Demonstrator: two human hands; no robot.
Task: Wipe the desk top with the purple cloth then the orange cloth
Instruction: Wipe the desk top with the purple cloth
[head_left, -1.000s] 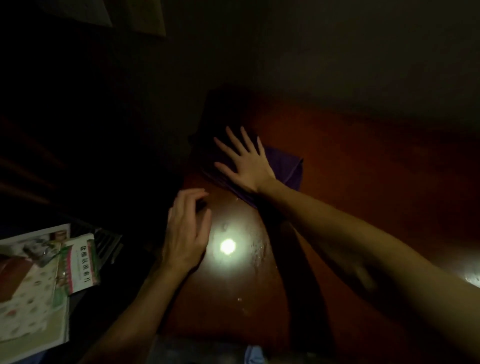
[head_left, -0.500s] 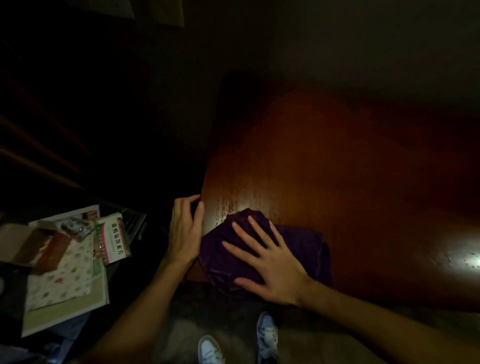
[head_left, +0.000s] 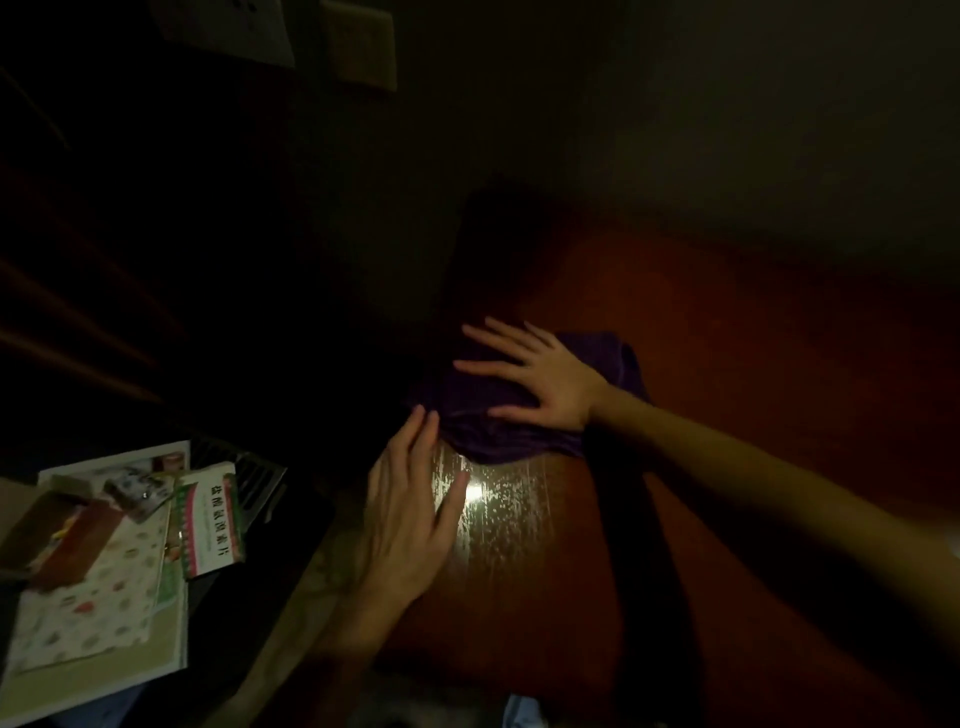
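The purple cloth (head_left: 498, 421) lies bunched on the dark red-brown desk top (head_left: 753, 374), near its left edge. My right hand (head_left: 540, 374) presses flat on the cloth with fingers spread, pointing left. My left hand (head_left: 410, 514) rests flat on the desk's left edge just below the cloth, fingers together, its fingertips touching the cloth's lower left corner. A wet, streaky patch with a bright light reflection (head_left: 493, 499) shines on the wood right of my left hand. No orange cloth is visible.
Papers, a patterned sheet and a small green-and-white box (head_left: 208, 525) lie on a dark low surface at the lower left. The wall (head_left: 675, 104) rises behind the desk. The room is very dim. A light shoe tip (head_left: 524, 714) shows at the bottom.
My right hand has pushed the purple cloth away from the near edge, up the desk's left side, leaving a wet streaky patch. My left hand stays at the left edge.
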